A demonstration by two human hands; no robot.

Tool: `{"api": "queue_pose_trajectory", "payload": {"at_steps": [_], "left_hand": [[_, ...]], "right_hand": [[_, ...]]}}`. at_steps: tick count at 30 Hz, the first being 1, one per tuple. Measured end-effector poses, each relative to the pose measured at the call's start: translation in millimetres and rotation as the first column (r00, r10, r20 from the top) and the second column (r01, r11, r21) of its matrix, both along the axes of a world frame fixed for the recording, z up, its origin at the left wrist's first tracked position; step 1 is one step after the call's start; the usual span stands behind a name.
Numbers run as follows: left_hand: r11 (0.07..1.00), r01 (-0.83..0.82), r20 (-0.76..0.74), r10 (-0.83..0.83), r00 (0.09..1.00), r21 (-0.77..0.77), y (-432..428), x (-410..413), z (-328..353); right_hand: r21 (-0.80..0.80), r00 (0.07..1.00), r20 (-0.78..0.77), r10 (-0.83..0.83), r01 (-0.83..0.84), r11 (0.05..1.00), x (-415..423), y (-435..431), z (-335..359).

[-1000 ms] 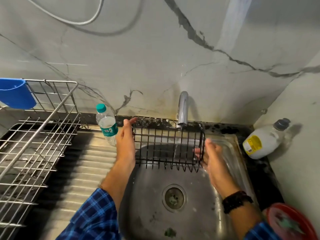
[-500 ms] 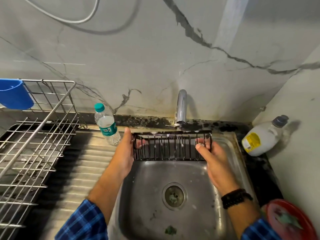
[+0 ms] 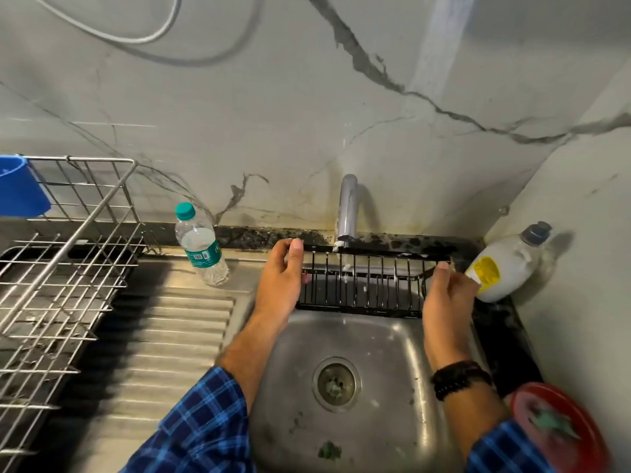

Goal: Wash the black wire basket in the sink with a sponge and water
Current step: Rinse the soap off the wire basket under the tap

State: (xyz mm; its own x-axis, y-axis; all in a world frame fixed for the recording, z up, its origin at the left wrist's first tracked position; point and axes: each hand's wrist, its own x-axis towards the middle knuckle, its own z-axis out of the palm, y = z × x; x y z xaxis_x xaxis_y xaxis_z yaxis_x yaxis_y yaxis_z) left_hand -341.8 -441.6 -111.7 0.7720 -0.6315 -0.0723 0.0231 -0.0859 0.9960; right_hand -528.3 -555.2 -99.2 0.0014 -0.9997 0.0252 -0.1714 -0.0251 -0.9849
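The black wire basket (image 3: 367, 285) hangs over the back of the steel sink (image 3: 386, 343), right under the chrome tap (image 3: 346, 208). Water runs from the spout onto its top rim and splashes through the wires. My left hand (image 3: 278, 285) grips the basket's left end, thumb on the upper rim. My right hand (image 3: 444, 295) holds the right end, fingers curled around the wires. A green sponge (image 3: 549, 423) lies in a red dish (image 3: 580, 448) at the lower right, away from both hands.
A white detergent bottle (image 3: 502, 264) leans in the back right corner, close to my right hand. A plastic water bottle (image 3: 201, 249) stands left of the sink on the ribbed drainboard (image 3: 170, 336). A metal dish rack (image 3: 58, 278) with a blue cup (image 3: 20, 187) fills the left.
The basket has been rotated and lifted under the tap; its long side now faces me at the sink's back edge. Both hands moved back and apart with it.
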Motion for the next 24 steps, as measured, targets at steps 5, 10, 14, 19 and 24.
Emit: {"api": "queue_pose_trajectory", "payload": {"at_steps": [5,10,14,19,24], "left_hand": [[1.000,0.010,-0.024,-0.010,1.000,-0.022,-8,-19,-4],[0.991,0.115,-0.224,-0.127,0.966,-0.067,-11,-20,-3],[0.990,0.054,-0.409,-0.102,0.907,-0.126,1,-3,-4],[0.985,0.003,-0.426,-0.077,0.902,-0.173,12,10,-3],[0.984,-0.086,-0.474,0.003,0.880,-0.154,26,27,-14]], "right_hand": [[-0.195,0.763,-0.646,0.023,-0.194,0.961,22,13,0],[-0.172,0.441,-0.888,0.133,-0.585,0.793,71,75,-1],[-0.219,0.336,-0.936,0.107,-0.793,0.569,71,73,-7],[-0.156,0.297,-0.953,0.053,-0.636,0.755,39,16,-9],[-0.025,0.413,-0.900,0.140,-0.369,0.929,30,0,-5]]}}
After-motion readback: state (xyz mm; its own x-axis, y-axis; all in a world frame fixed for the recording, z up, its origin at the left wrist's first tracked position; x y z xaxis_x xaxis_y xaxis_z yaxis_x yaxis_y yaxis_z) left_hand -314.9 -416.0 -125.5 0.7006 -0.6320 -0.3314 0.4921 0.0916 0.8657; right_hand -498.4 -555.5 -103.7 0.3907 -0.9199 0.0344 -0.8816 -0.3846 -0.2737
